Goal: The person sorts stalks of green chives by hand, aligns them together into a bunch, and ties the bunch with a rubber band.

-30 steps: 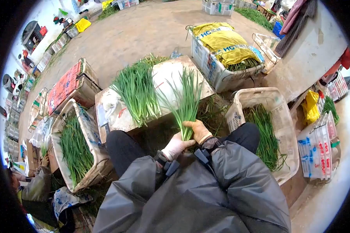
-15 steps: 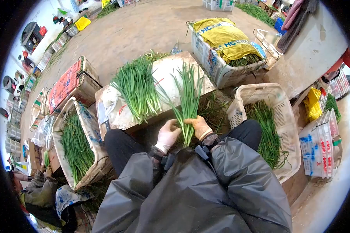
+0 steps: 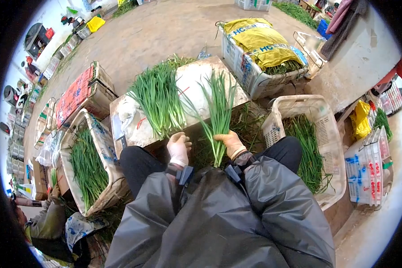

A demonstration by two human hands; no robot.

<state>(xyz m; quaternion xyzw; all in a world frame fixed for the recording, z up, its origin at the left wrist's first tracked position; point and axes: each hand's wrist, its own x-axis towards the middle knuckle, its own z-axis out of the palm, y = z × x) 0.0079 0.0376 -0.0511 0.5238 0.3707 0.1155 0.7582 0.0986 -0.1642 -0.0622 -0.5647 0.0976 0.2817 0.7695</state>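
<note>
In the head view, my right hand [image 3: 229, 144], in an orange-tan glove, is closed round the lower stalks of a bunch of green chives [image 3: 219, 107]. The leaves fan upward over the board and the pale ends point down toward my lap. My left hand [image 3: 178, 148], in a pale glove, is apart from that bunch, with loosely curled fingers and nothing visible in them. Just above it, a larger pile of chives [image 3: 158, 100] lies on the white-covered board [image 3: 193, 78]. A knife [image 3: 119, 131] rests at the board's left edge.
Crates of chives stand on both sides: a left crate [image 3: 106, 147] and a right crate [image 3: 332, 134]. A crate with a yellow sack [image 3: 263, 40] is beyond the board, and a red-covered crate [image 3: 76, 96] to the left. Another person [image 3: 49, 223] sits at lower left.
My left hand has come off the bunch and moved left, toward the pile on the board. My right hand keeps hold of the chives, nearly in place.
</note>
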